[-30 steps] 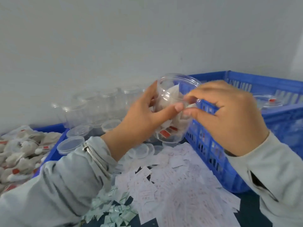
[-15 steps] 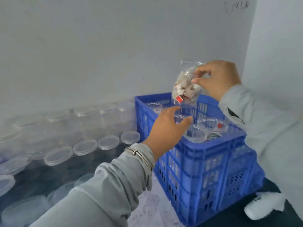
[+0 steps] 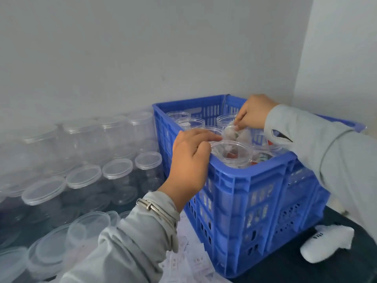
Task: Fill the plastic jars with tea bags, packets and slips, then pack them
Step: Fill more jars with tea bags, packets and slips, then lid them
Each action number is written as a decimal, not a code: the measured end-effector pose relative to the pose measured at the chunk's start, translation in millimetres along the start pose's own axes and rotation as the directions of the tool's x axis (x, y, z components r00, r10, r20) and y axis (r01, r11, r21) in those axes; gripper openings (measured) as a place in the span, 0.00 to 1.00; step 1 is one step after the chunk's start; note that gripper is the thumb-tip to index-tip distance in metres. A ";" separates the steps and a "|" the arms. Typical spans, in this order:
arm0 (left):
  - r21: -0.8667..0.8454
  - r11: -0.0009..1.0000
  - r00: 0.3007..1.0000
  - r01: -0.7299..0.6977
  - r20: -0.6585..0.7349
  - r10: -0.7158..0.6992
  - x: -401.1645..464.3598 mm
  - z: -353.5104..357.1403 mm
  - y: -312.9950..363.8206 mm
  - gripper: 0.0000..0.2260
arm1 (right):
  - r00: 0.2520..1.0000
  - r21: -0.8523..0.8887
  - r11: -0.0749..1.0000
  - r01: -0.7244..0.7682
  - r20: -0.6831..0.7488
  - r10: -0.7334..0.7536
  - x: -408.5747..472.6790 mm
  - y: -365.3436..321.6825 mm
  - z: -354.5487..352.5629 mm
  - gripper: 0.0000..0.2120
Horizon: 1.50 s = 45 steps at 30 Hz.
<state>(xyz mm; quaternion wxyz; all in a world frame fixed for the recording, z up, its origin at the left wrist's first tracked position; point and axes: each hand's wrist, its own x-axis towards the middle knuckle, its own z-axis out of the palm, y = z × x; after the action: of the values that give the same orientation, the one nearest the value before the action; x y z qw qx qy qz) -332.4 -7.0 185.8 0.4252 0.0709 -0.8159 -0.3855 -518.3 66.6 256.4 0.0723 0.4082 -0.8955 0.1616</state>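
Note:
A blue plastic crate [image 3: 230, 180] stands on the dark table and holds several clear open jars. One of them, an open jar [image 3: 242, 158] at the near corner, shows red-marked packets inside. A filled jar [image 3: 234, 132] of white tea bags, blurred and tilted, sits low among the others in the crate. My right hand [image 3: 253, 112] reaches in from the right and pinches this jar at its top. My left hand [image 3: 189, 160] rests on the crate's near left rim, its index finger stretched out to the filled jar's side.
Rows of empty clear jars [image 3: 81, 135] with lids stand left of the crate against the wall. Loose clear lids [image 3: 118, 168] lie in front of them. Printed paper slips [image 3: 191, 260] lie by the crate's near side. A white object [image 3: 326, 242] lies at the right.
My right hand has brought the filled jar down from above the crate into it. My left hand has moved forward onto the crate's rim beside the jar.

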 end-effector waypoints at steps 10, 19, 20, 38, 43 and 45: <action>-0.039 0.999 0.999 0.012 -0.041 -0.013 -1.2 3.0 -4.2 0.15 | 0.985 -0.015 0.999 -0.048 0.162 0.050 -7.1 -1.2 3.5 0.13; 0.036 0.999 0.999 0.036 0.036 -0.037 -6.7 -2.9 -6.7 0.16 | 0.995 0.231 0.971 -0.063 0.086 0.044 -7.1 4.3 0.6 0.16; 0.073 0.997 0.997 0.024 0.067 -0.029 -5.8 -5.5 -5.7 0.17 | 0.998 0.266 0.962 -0.057 0.048 0.046 -7.6 5.7 -0.7 0.15; 0.604 0.754 0.942 0.259 0.013 -0.334 -29.7 -198.1 -33.6 0.16 | 0.873 0.177 0.862 0.474 -0.217 -0.436 -71.1 -195.8 -6.3 0.15; 0.678 0.590 0.863 0.437 -0.133 -0.487 -75.4 -278.8 -64.3 0.15 | 0.853 0.083 0.850 0.520 0.001 -0.522 -72.5 -277.5 52.6 0.11; 0.664 0.561 0.833 0.494 -0.177 -0.524 -101.5 -301.7 -76.0 0.14 | 0.861 0.027 0.871 0.490 0.144 -0.488 -66.0 -299.0 92.6 0.14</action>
<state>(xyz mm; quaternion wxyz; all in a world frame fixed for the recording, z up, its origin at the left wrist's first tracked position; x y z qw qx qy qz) -58.9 -186.2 171.5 0.2217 0.4467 -0.8513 -0.1631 -249.2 -102.7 221.3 0.0474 0.6322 -0.7665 0.1030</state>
